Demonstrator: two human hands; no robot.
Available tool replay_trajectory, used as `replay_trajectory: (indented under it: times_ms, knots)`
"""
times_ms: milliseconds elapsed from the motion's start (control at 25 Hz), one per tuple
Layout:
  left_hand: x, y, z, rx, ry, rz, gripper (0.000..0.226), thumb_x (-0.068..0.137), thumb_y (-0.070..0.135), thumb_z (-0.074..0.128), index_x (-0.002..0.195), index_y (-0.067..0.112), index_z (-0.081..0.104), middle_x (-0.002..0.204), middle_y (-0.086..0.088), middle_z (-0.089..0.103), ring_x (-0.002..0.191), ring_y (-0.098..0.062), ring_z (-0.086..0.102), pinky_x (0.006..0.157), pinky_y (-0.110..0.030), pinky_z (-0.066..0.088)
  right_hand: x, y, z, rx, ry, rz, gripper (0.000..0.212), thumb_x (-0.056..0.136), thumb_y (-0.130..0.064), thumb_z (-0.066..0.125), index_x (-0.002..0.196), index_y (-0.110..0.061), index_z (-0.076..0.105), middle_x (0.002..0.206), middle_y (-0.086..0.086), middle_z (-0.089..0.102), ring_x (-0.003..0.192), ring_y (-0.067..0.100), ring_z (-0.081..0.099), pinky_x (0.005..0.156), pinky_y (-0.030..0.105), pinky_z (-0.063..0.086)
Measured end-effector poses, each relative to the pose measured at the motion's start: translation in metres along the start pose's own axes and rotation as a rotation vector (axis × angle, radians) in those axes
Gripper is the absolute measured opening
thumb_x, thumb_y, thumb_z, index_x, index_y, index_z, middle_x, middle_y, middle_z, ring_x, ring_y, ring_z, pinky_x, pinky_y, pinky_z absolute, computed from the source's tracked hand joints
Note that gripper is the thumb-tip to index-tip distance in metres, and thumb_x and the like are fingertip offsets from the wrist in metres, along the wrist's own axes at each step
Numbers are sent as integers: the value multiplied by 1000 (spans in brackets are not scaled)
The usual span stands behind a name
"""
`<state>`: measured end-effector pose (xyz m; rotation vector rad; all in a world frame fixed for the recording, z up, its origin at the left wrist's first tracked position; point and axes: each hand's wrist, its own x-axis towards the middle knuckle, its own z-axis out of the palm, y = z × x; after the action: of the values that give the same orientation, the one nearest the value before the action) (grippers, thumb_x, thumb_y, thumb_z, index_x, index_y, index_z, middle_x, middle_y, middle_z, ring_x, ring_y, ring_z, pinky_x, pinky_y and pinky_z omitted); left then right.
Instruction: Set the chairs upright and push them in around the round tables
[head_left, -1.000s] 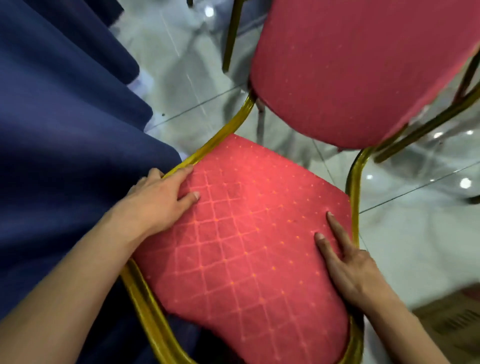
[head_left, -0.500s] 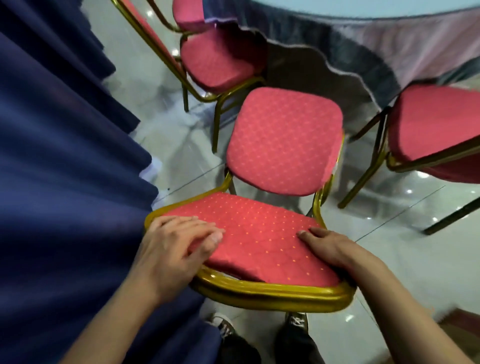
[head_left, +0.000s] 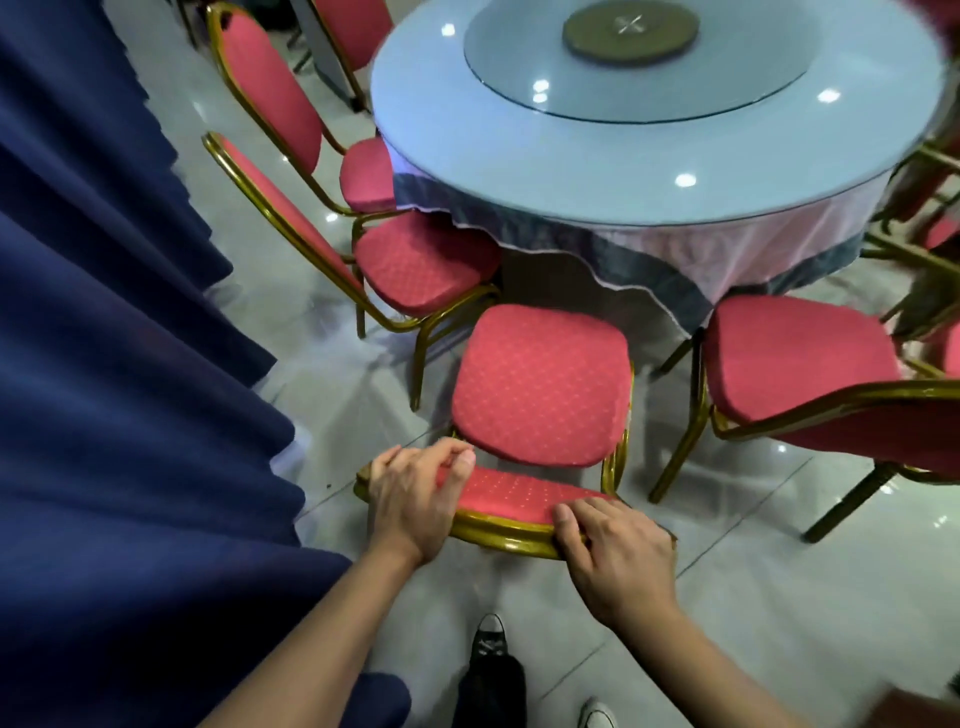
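on the tiled floor (head_left: 727, 613), both hands, left hand (head_left: 415, 499) and right hand (head_left: 615, 553), grip the upright chair (head_left: 540, 395) backrest.

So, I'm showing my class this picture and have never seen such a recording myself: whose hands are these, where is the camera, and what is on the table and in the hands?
There is no machine here. A person wears one wide-angle camera on the head, looking forward and down, so you see their own arms and shoes from above.

The left hand and the right hand both grip the top of the backrest of a red chair with a gold metal frame. It stands upright, its seat facing the round table but not yet under it.

On the table lies a light cloth, a round glass turntable and a brown disc at its middle.

More red chairs stand around: two on the left, one on the right. The dark blue cloth on the left hangs close by the person; what it belongs to cannot be told.
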<state>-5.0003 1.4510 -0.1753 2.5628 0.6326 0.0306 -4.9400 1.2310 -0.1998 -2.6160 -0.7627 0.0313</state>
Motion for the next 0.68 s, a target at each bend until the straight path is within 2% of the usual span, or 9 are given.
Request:
replay_trajectory:
  times_ms: [120, 240, 320, 440, 600, 680]
  knots:
    - [35, -5, -8, 20, -34, 135, 55, 94, 65, 22, 90, 32, 66, 89, 14, 64, 91, -12, 56, 93, -37, 35, 37, -1, -2, -48, 79, 75, 52, 99, -47, 33, 64, -22, 63, 60, -5, 58, 58, 22, 60, 54, 34, 42]
    - [63, -7, -5, 14, 48, 211, 50, 97, 58, 28, 78, 26, 63, 81, 9, 57, 80, -17, 51, 80, -39, 39, 65, 6, -4, -59, 125, 124, 56, 99, -47, 30, 61, -20, 61, 58, -5, 55, 55, 21, 58, 54, 33, 38]
    - [85, -3, -6, -11, 94, 206, 46, 95, 57, 30, 77, 26, 59, 76, 9, 55, 75, -15, 49, 79, -37, 38, 87, 9, -4, -61, 130, 156, 60, 100, -50, 26, 61, -21, 60, 58, -6, 53, 56, 18, 56, 56, 31, 35]
    - [108, 1, -6, -24, 70, 216, 44, 94, 56, 28, 76, 27, 57, 72, 10, 55, 72, -13, 50, 84, -38, 41, 108, 14, -5, -68, 124, 184, 61, 100, -51, 25, 62, -21, 64, 59, -6, 56, 60, 18, 59, 57, 34, 41]
    - [115, 2, -7, -70, 94, 247, 32, 92, 49, 36, 80, 28, 56, 69, 10, 55, 68, -15, 54, 79, -34, 43, 115, 14, -4, -102, 168, 159, 54, 101, -45, 31, 57, -25, 57, 56, -14, 45, 54, 14, 57, 53, 30, 39]
    - [121, 4, -8, -83, 92, 257, 30, 92, 48, 37, 82, 28, 57, 68, 12, 56, 67, -15, 55, 79, -34, 44, 120, 15, -4, -108, 163, 163, 54, 100, -45, 32, 57, -25, 57, 56, -12, 48, 54, 15, 58, 52, 31, 40]
